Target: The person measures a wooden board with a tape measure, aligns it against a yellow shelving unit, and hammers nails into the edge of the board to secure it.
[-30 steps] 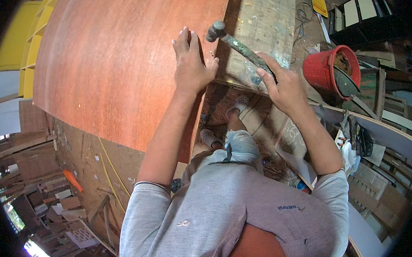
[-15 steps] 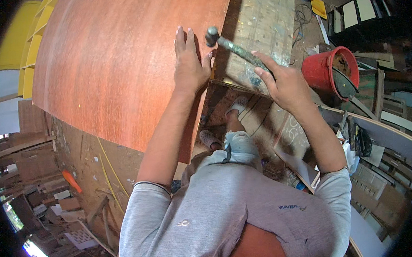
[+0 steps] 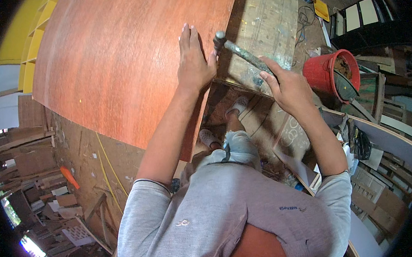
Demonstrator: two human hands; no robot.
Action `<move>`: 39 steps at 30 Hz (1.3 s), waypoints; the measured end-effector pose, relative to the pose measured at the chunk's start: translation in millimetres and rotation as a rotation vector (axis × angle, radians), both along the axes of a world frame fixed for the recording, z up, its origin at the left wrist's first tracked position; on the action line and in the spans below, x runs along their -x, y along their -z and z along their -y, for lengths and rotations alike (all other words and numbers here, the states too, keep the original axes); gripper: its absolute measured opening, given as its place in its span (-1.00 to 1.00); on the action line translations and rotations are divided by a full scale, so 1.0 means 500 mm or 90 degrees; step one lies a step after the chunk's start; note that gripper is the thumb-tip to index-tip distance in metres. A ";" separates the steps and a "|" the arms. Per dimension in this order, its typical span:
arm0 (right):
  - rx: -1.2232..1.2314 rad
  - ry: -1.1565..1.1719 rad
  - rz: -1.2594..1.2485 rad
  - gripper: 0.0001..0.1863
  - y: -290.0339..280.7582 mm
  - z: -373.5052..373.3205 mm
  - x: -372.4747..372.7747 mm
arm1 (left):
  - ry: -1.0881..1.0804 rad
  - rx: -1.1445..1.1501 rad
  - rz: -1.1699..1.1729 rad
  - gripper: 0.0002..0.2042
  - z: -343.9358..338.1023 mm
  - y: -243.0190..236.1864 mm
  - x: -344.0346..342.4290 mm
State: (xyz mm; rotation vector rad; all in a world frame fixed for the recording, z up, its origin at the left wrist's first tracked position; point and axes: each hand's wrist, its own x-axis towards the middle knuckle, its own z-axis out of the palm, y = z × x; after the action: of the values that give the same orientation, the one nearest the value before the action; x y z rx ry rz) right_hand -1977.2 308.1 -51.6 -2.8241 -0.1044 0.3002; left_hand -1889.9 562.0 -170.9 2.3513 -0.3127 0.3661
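A large reddish-brown plywood sheet (image 3: 119, 72) spreads out in front of me to the left. My left hand (image 3: 194, 64) lies along its right edge, fingers stretched out flat and thumb at the edge. My right hand (image 3: 290, 84) is wrapped round the worn, paint-spotted handle of a hammer (image 3: 244, 54). The hammer's head is at the sheet's edge, close beside my left thumb. Whether a nail stands under the head cannot be made out.
A paint-stained wooden workbench (image 3: 270, 18) lies right of the sheet. Beyond it stands a red bucket (image 3: 319, 73). Yellow shelving (image 3: 32, 54) rises at far left. A yellow cord (image 3: 107, 173) and an orange object (image 3: 69, 177) lie on the floor, near scrap wood.
The hammer head has come down a little, nearer the sheet's edge and my left thumb. My left hand stays flat on the sheet. The whole view has shifted slightly.
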 end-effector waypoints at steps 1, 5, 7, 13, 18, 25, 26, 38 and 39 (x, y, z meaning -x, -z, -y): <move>0.000 0.001 -0.003 -0.51 0.001 -0.002 0.005 | 0.005 0.005 -0.006 -0.14 0.001 -0.005 0.006; -0.103 -0.002 0.130 -0.51 0.013 -0.007 0.009 | 0.005 -0.011 -0.007 -0.13 0.000 -0.011 0.002; -0.088 -0.020 0.118 -0.50 0.034 0.002 0.010 | -0.001 0.003 -0.009 -0.16 0.005 -0.001 0.004; -0.048 0.014 0.071 -0.50 0.010 0.021 0.025 | 0.023 0.091 0.073 -0.27 -0.020 0.012 0.004; -0.217 -0.021 0.285 -0.50 0.034 -0.017 0.007 | 0.057 0.146 0.092 -0.27 -0.020 0.017 -0.008; -0.095 0.043 0.152 -0.49 0.038 0.023 0.019 | 0.055 0.194 0.041 -0.29 -0.014 0.019 -0.004; -0.093 0.054 0.149 -0.49 0.056 0.018 0.025 | 0.065 0.195 0.035 -0.29 -0.015 0.023 -0.005; -0.332 0.045 0.245 -0.47 0.122 -0.005 0.039 | 0.065 0.147 0.050 -0.34 -0.013 0.010 -0.004; -0.334 0.049 0.246 -0.47 0.128 0.000 0.038 | 0.075 0.172 0.044 -0.34 -0.013 0.020 -0.007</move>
State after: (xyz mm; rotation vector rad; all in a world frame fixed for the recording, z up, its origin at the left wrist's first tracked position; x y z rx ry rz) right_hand -1996.0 307.9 -115.3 -2.3190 -0.1334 -0.2609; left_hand -1886.5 568.5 -180.7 2.0498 -0.4057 0.4064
